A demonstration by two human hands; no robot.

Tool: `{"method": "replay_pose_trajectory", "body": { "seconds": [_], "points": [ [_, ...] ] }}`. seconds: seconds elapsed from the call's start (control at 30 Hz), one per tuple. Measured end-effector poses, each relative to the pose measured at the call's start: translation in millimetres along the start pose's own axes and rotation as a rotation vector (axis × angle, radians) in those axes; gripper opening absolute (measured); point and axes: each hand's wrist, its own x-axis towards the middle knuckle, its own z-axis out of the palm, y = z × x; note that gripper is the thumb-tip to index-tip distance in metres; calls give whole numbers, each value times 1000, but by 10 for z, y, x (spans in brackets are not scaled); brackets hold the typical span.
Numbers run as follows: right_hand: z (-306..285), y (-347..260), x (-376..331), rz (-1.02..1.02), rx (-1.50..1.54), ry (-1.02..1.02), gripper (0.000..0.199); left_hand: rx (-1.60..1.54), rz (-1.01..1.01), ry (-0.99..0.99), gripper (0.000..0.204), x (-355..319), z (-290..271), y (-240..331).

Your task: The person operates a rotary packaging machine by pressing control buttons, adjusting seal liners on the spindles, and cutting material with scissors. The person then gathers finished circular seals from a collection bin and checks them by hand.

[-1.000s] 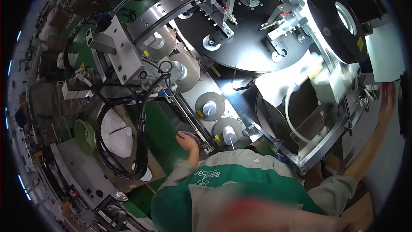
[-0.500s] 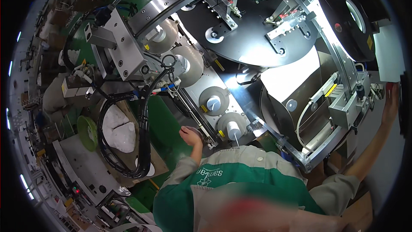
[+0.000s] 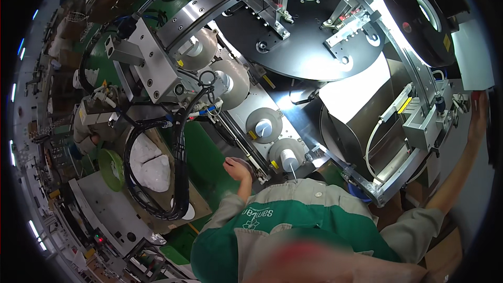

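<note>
My left hand is raised beside the lower end of the machine's dark slide rail. Its fingers are curled in; whether anything is inside them, I cannot tell. At the far right, my right hand reaches up with fingers stretched against the edge of a dark panel, next to a small red part. Between my arms stands a machine with a round black turntable, lit brightly from the right. Nearer me are several metal discs on hubs, among them one with a white cylinder.
Black cable bundles loop down at the left, by white bags and a green basket. A metal frame corner juts toward me at the right. A curved dark chute lies under the turntable.
The whole view has shifted slightly. Both hands keep nearly the same places against the machine, the left still curled and the right still at the panel.
</note>
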Motion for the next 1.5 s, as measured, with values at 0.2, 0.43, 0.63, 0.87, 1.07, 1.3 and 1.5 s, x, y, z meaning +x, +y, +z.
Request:
{"method": "replay_pose_trajectory", "body": {
  "seconds": [0.2, 0.43, 0.63, 0.87, 1.07, 1.3, 1.5],
  "points": [
    [15, -15, 6, 4, -4, 13, 50, -24, 9, -16, 44, 33, 34, -34],
    [-6, 3, 27, -7, 43, -9, 47, -19, 4, -11, 45, 50, 38, -66],
    [-65, 46, 38, -15, 42, -32, 47, -23, 18, -21, 45, 24, 17, -16],
    [24, -15, 4, 4, 14, 15, 48, -10, 20, 5, 44, 22, 26, -29],
    [9, -27, 9, -12, -12, 9, 48, -6, 11, 4, 44, 20, 37, -27],
    [61, -46, 1, 36, 70, 56, 44, -76, 30, -2, 43, 59, 65, -86],
    [75, -57, -19, 16, 62, 44, 45, -73, 12, 1, 43, 11, 31, -10]
  ]
}}
